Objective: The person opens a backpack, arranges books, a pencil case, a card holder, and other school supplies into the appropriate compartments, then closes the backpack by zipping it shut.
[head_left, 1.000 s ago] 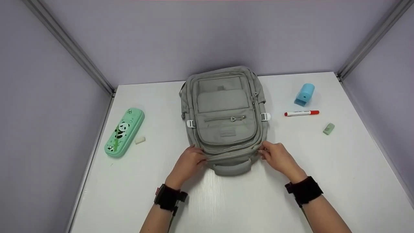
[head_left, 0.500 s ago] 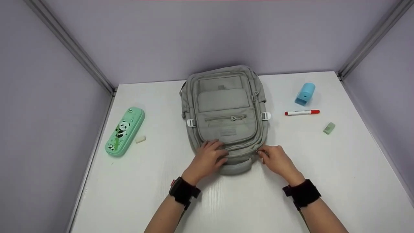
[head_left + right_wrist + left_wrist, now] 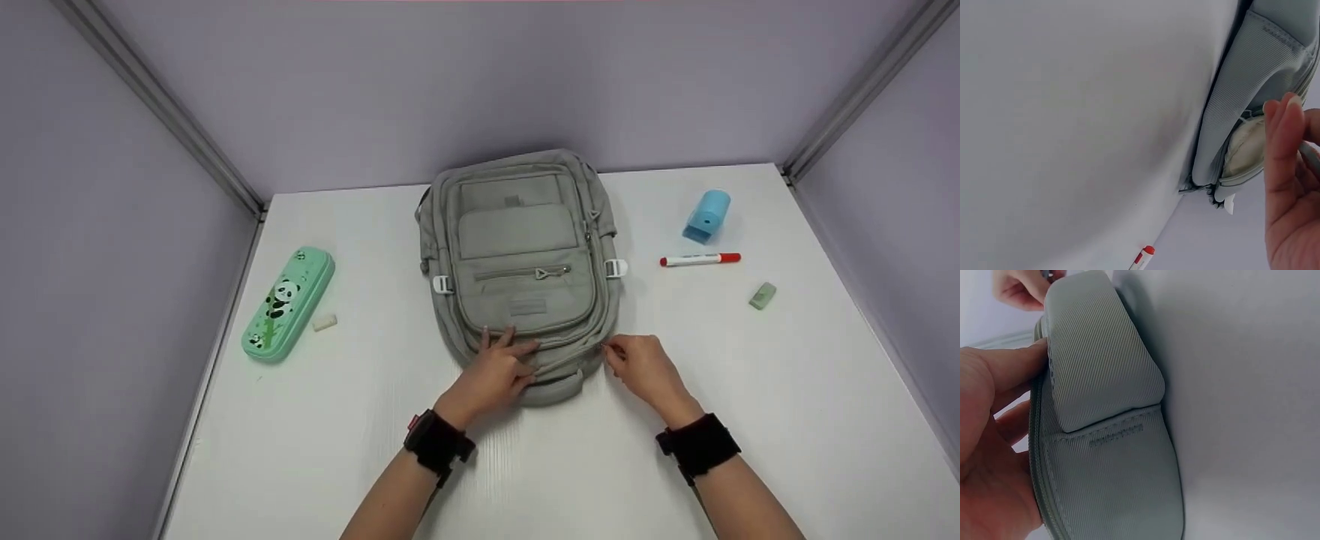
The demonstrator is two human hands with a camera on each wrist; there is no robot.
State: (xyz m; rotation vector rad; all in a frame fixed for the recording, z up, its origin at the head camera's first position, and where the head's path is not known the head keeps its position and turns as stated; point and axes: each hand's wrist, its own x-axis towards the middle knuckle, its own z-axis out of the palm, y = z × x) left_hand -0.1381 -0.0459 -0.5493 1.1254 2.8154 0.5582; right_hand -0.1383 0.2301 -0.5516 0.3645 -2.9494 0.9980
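A grey backpack (image 3: 517, 232) lies front side up, its carry handle (image 3: 555, 388) toward me. My left hand (image 3: 491, 375) rests on its near end with fingers spread over the front. In the left wrist view, that thumb (image 3: 1019, 363) touches the zipper edge (image 3: 1036, 439) beside the handle. At the near right corner my right hand (image 3: 645, 367) pinches a zipper pull, mostly hidden by the fingers. A grey piece of the pull (image 3: 1310, 157) shows in the right wrist view. Beside it the zipper gapes, showing cream lining (image 3: 1246, 147).
On the left of the white table (image 3: 360, 465) lie a green panda pencil case (image 3: 289, 304) and a small whitish eraser (image 3: 325, 322). Over on the right are a blue pencil sharpener (image 3: 707, 216), a red-and-white marker (image 3: 700, 259) and a green eraser (image 3: 763, 295). Panels enclose the table's back and sides.
My left hand has moved right from the backpack's near left corner onto its near end, and its fingers have spread. The right hand stays at the near right corner with only a slight shift.
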